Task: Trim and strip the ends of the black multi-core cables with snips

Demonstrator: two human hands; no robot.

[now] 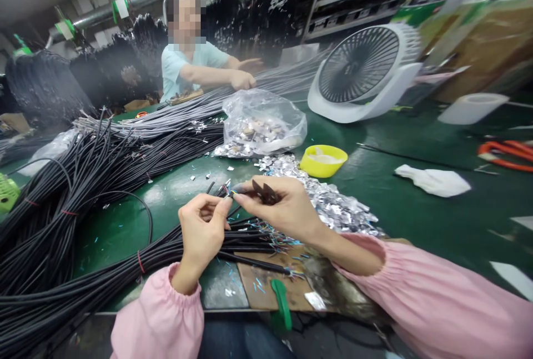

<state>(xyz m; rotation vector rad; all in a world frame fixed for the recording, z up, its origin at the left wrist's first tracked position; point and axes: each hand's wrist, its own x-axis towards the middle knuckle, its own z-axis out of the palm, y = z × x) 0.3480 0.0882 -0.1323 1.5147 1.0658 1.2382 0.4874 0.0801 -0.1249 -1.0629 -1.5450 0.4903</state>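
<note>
Cable end (pixel 232 195) pinched btwn L hand (pixel 202 228) & R hand (pixel 289 212).

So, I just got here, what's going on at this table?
A person in pink elasticated sleeves pinches the end of a thin black cable between the left hand and right hand, a dark metal hand tool tucked in the right. Below lies a bundle of black cables, near a heap of silver foil scraps. Across the green table, a co-worker in a light-blue shirt reaches over long grey cables.
</note>
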